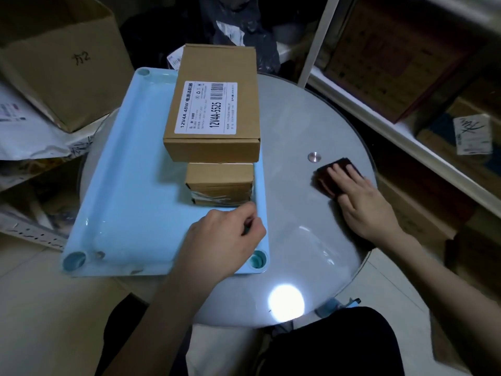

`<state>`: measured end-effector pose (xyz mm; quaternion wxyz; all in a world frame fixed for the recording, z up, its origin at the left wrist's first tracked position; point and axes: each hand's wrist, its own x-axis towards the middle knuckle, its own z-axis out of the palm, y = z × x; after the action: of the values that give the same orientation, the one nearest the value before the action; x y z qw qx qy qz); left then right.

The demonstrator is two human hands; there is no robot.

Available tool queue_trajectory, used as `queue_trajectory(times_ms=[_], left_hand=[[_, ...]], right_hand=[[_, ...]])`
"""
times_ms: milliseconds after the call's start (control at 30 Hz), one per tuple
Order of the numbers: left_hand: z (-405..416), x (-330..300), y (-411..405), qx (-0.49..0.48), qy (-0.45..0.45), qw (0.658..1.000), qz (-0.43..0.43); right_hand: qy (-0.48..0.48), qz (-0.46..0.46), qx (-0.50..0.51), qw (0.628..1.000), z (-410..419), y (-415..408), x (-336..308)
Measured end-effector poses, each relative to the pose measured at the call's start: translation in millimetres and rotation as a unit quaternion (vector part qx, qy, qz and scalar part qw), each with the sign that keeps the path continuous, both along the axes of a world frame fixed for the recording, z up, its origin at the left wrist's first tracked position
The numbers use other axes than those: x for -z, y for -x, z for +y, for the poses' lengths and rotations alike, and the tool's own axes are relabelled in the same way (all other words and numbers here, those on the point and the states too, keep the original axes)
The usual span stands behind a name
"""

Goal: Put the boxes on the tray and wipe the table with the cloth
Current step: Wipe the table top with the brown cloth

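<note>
A light blue tray (127, 191) lies on the left half of a round glass table (303, 240). On its right side stands a stack of brown boxes: a large labelled box (214, 104) on top of a smaller taped box (219, 183). My left hand (222, 242) rests on the tray's near right rim with its fingers curled around the edge. My right hand (360, 202) lies flat on a dark red cloth (329, 177), pressing it to the glass at the table's right side.
A metal stud (314, 157) sits in the glass just left of the cloth. A big open carton (59, 63) and parcels crowd the left. White shelves (401, 131) with boxes stand close on the right. A bright lamp reflection (286, 302) shows near the front edge.
</note>
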<state>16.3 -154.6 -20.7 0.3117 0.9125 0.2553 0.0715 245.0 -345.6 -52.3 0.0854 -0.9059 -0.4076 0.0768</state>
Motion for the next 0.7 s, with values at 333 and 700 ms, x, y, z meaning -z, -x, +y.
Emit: queue_trajectory(times_ms=[333, 700], left_hand=[[1.4, 1.4, -1.6, -0.003, 0.008, 1.0, 0.019], [4.3, 10.3, -3.3, 0.0, -0.007, 1.0, 0.012]], right_hand=[[-0.005, -0.012, 0.018, 1.0, 94.9, 16.9, 3.4], [0.002, -0.017, 0.084, 0.996, 17.1, 20.7, 1.7]])
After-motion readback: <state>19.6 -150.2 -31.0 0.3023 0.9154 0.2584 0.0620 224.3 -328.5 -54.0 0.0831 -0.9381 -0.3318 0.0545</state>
